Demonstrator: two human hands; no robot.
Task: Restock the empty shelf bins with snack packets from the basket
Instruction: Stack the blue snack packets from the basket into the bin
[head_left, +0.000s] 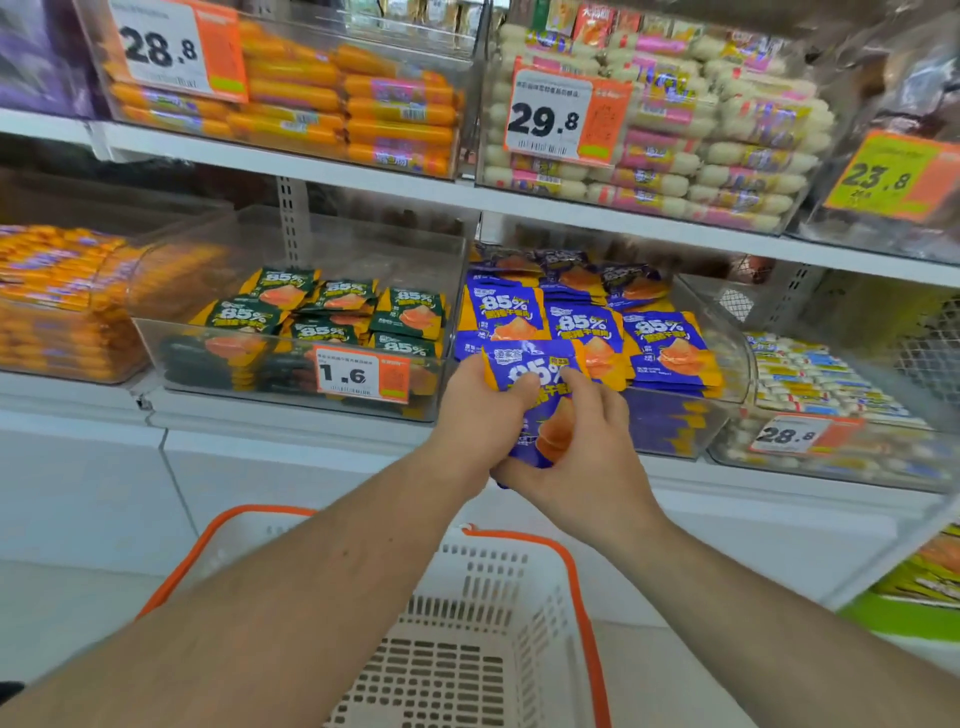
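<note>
Before the shelf (311, 410) bin (727, 364), both grips, left hand (480, 415) and right hand (587, 447), clasp a blue packet (535, 400) upright, top edge above the fingers.

Both hands (535, 431) grip blue packets (540, 395) — above basket (498, 597).

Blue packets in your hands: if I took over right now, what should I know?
Both hands, left hand and right hand, grip a bunch of blue packets at the front of the clear blue-packet bin.
Done: that bin already holds many; the green-packet bin is stocked too.
The basket below shows no packets.
Left: set this bunch in the bin.
</note>
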